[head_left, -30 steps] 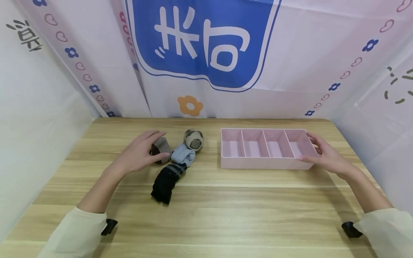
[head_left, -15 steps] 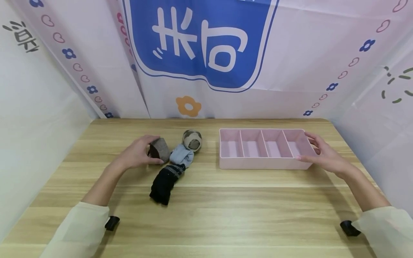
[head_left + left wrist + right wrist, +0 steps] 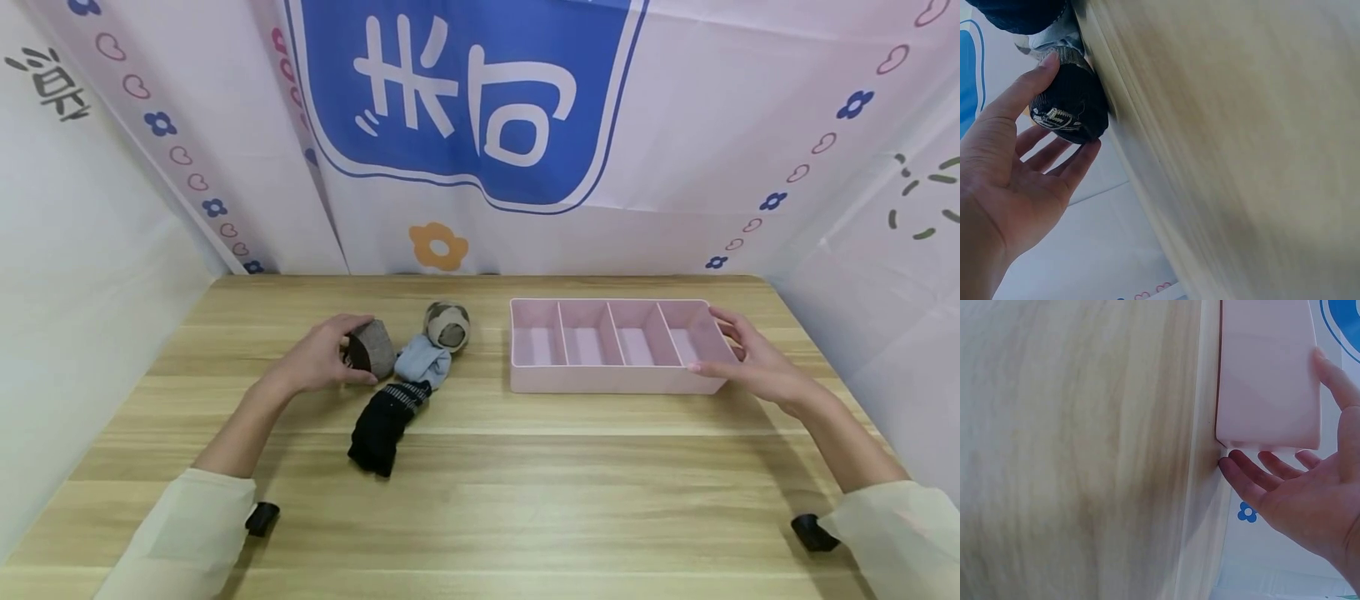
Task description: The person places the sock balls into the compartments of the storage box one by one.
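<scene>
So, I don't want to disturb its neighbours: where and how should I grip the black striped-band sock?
Probably the plain near end of the black sock, across its width, from the person's side: that end lies free; the striped end meets the light blue sock.

In your head view the light is bright, diffuse and fairly even, and the tabletop [image 3: 570, 500] shows clear grain right to its far edge. Soft shadows lie on the inner sides of your left forearm [image 3: 243, 433] and right forearm [image 3: 851, 442], towards its side edges. The black sock [image 3: 382, 429] is dark enough to lose most fold detail. Your left wrist view is dimmer and bluish, the grain smeared. Your right wrist view is also soft and slightly hazy, with a pale glow along the pink box's [image 3: 1269, 381] lower rim.
</scene>
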The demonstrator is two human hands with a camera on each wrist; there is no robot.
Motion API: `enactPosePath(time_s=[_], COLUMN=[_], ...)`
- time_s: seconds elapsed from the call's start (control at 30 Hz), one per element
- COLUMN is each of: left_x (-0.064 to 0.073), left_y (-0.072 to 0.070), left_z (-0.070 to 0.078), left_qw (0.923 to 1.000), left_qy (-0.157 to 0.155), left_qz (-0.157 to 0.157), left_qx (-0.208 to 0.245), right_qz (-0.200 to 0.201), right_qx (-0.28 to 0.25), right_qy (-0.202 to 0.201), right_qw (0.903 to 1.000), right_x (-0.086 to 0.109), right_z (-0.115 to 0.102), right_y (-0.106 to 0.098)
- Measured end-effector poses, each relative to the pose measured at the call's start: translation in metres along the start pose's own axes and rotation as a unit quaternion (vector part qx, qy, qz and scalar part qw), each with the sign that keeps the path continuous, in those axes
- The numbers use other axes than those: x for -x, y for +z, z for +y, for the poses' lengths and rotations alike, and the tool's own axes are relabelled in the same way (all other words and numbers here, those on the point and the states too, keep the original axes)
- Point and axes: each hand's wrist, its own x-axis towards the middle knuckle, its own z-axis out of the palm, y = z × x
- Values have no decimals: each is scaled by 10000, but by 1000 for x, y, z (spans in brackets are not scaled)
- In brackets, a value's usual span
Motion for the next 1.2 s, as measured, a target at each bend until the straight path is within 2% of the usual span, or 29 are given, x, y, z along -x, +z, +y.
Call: enactPosePath(time_s=[0.27,0.47,0.63,0.87,1.03,1.2], left_x=[1,3,2,0,-4,-7], left_y=[0,-1,-6,-9,-10,-10], left_z=[-3,-1,6,14,24,37], left_qw=[9996,9983,9974,9978,9971,9963], left_qy=[-218,-263,-179,-78,-22,172], left_qz=[19,192,342,441,486,567], left_qx=[196,484,611,488,580,628], right_qz=[30,39,47,38,55,73], right_qx=[-25,-13,-20,-56,-51,-84], right_qy=[4,20,2,15,4,-36], right_qw=[10000,10000,10000,10000,10000,9999], right_x=[-1,-2,-1,0,1,1], right_z=[0,-2,-3,-1,0,0], right_y=[1,2,2,2,3,3])
